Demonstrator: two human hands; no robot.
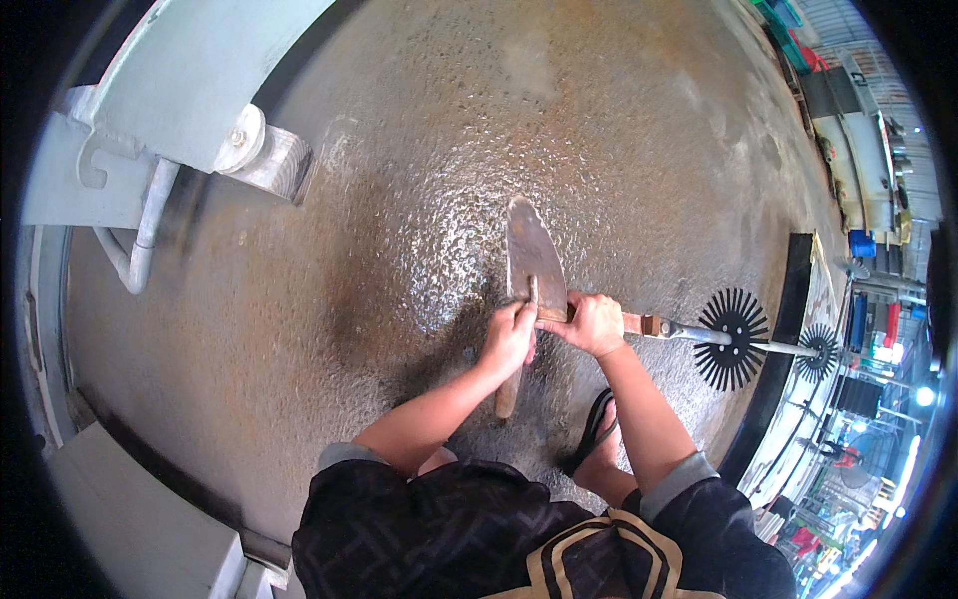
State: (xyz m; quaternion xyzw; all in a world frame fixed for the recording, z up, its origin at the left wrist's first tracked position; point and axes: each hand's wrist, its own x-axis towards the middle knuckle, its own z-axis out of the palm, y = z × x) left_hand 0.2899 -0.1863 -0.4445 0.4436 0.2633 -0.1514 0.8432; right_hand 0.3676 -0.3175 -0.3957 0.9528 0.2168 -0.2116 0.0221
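surface: wet rusty metal floor (399, 150) — on it: toothed wheel tool (731, 338) — sandalled foot (597, 439)

Counted on inspection: two hands, left hand (511, 334) and right hand (593, 323). One trowel (532, 262) with one wooden handle (508, 395). Two black spiked wheels: near wheel (732, 338), far wheel (820, 349). One sandal (591, 432). One large round metal pan (419, 150). One grey pipe (140, 245). One blue container (862, 244).

Left hand (511, 334) and right hand (592, 323) gripping a trowel (532, 262) on a wet metal surface (419, 180), black toothed wheel (733, 338) right of the trowel
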